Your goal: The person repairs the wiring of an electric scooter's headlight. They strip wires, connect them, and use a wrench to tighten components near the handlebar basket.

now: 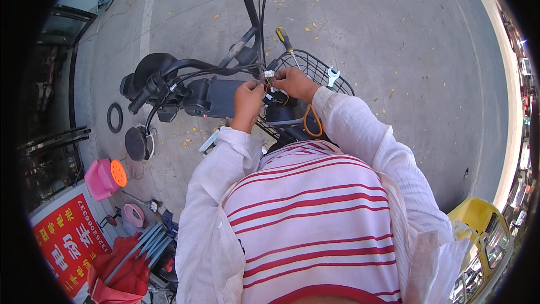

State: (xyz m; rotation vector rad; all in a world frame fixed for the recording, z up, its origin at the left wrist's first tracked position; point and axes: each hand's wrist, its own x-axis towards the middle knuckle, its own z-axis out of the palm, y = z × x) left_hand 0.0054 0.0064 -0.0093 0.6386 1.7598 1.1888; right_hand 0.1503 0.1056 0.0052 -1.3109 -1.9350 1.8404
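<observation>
My left hand [246, 102] is closed in a pinch on thin coloured wires at the front of an electric bike. From the other side, my right hand [295, 83] pinches the same bundle, its fingertips close to a white plug connector [269, 74]. Smaller white plugs hang from the wires just below, between my hands. The exact grip of each fingertip is too small to make out. Black handlebars [191, 65] stretch to the left and upward, with dark cables running to the wires. Beneath my right forearm sits a black wire basket [315, 67].
A yellow-handled screwdriver [284, 39] and an open-ended wrench [333, 76] stick out of the basket. An orange-brown loop [313, 120] hangs beside my right sleeve. Leaves dot the concrete floor. At left lie a black tyre [115, 118], a pink watering can [101, 179] and a red folded umbrella [121, 267].
</observation>
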